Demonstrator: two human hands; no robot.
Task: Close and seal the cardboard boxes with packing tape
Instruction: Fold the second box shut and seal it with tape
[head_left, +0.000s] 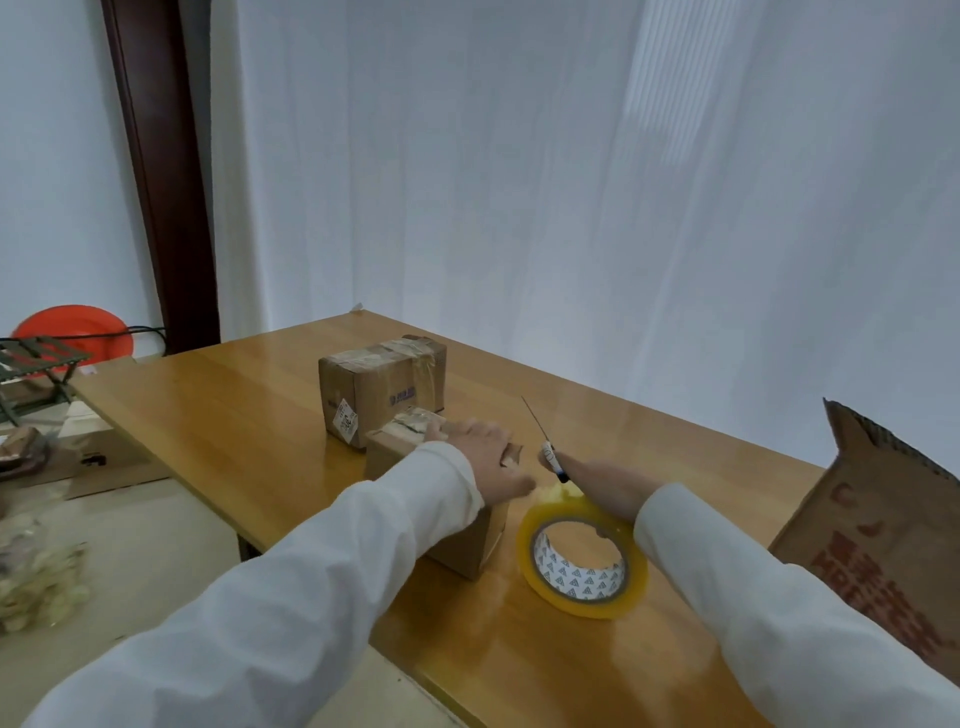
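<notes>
A small cardboard box (467, 551) lies on the wooden table (234, 410) in front of me. My left hand (485, 452) rests flat on its top, fingers straight. My right hand (597, 483) grips a thin knife (540, 434) whose blade points away and up to the left. A roll of yellowish packing tape (582, 561) stands tilted just below that hand, with a crumpled bit of tape at its top edge. A second, taped box (382, 387) stands behind the small one.
A large open printed carton (883, 535) stands at the table's right edge. White curtains hang behind. To the left, on the floor, lie flattened cardboard (104, 462), a folding stool (36, 369), an orange disc (72, 332) and a bag of scraps (36, 582).
</notes>
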